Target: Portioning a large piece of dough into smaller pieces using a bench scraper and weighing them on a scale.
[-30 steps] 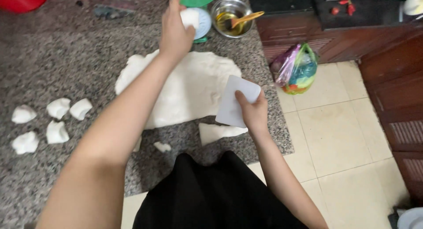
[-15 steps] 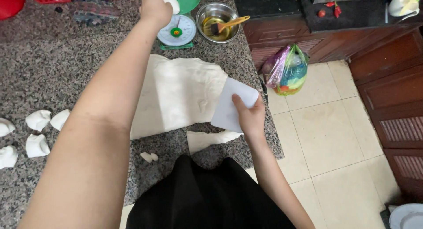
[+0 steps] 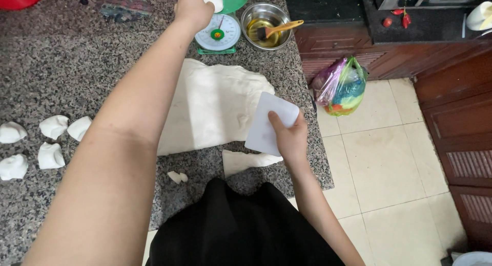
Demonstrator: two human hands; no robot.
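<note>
The left hand closes its fingers around a white dough piece at the far edge of the counter, holding it over the green tray of a kitchen scale; whether the piece already rests on the tray cannot be told. The right hand pinches a white plastic scraper, thumb on its face and fingers behind, tilted above the near right edge of the large dough sheet spread on the granite counter.

Just right of the scale stands a steel bowl of oil with a brush leaning in it. A cut strip of dough lies just below the scraper, and a small scrap sits near it to the left. Five portioned dough lumps lie well apart on the left, beyond the outstretched left forearm, which crosses over the sheet's left part. A coloured plastic bag rests on the tiled floor beside the wooden cabinet.
</note>
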